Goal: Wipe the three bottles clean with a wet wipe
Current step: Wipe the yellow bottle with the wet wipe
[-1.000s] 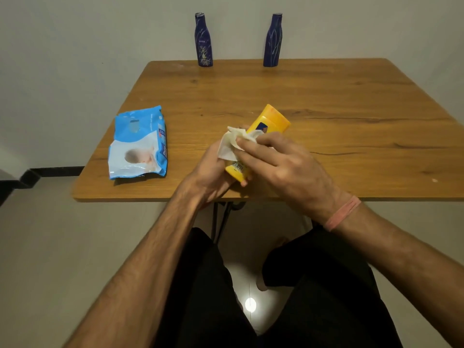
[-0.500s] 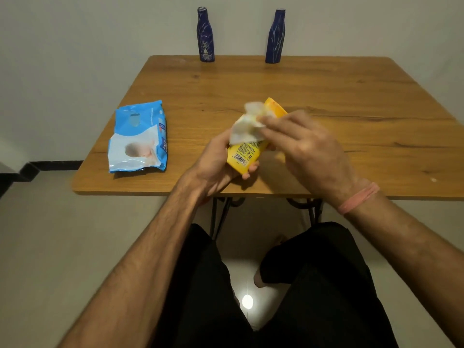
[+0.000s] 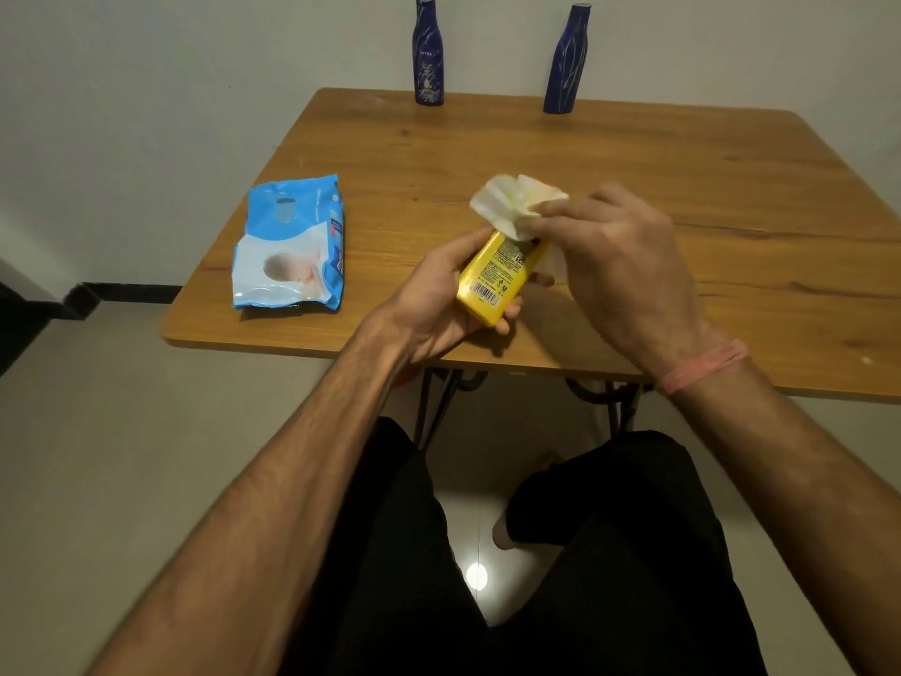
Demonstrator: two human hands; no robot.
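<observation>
My left hand (image 3: 439, 290) grips a yellow bottle (image 3: 497, 275) by its lower end, tilted above the near part of the wooden table (image 3: 634, 153). My right hand (image 3: 619, 265) pinches a crumpled white wet wipe (image 3: 512, 202) over the bottle's upper end, which the wipe hides. Two dark blue bottles stand upright at the table's far edge against the wall, one on the left (image 3: 428, 51) and one on the right (image 3: 565, 61).
A blue and white pack of wet wipes (image 3: 290, 246) lies flat on the table's left side. The table's near edge runs just above my lap. Black metal table legs (image 3: 439, 407) show below it. A wall stands close behind the table.
The wipe in my right hand has slid from the bottle's middle up to its top end. My left hand has turned the bottle, so its barcode side now faces me.
</observation>
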